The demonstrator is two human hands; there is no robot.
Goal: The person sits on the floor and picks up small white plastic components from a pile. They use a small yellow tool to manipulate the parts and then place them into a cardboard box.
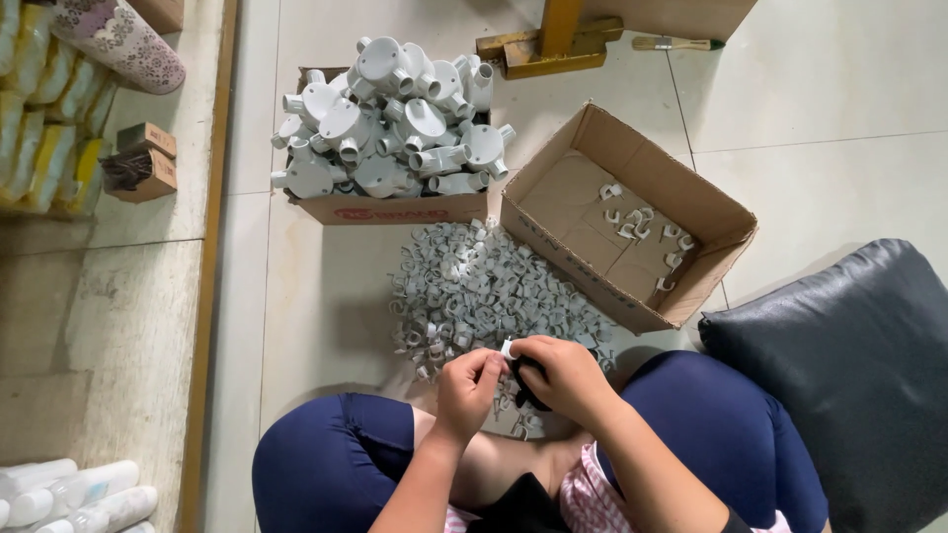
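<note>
My left hand (468,383) and my right hand (561,373) meet above my lap, fingertips pinched together on a small white plastic clip (508,347). Something dark shows under my right palm; what it is I cannot tell. Just beyond my hands a pile of small grey-white clips (474,291) lies on the tiled floor. An open cardboard box (711,227) to the right holds several of the same clips in its far corner.
A second cardboard box (395,209) heaped with white round conduit junction boxes stands behind the pile. A dark cushion (849,365) lies at right. At left are a small brown box (148,163), a raised ledge and white bottles (69,494). A wooden stand foot (553,49) is at the top.
</note>
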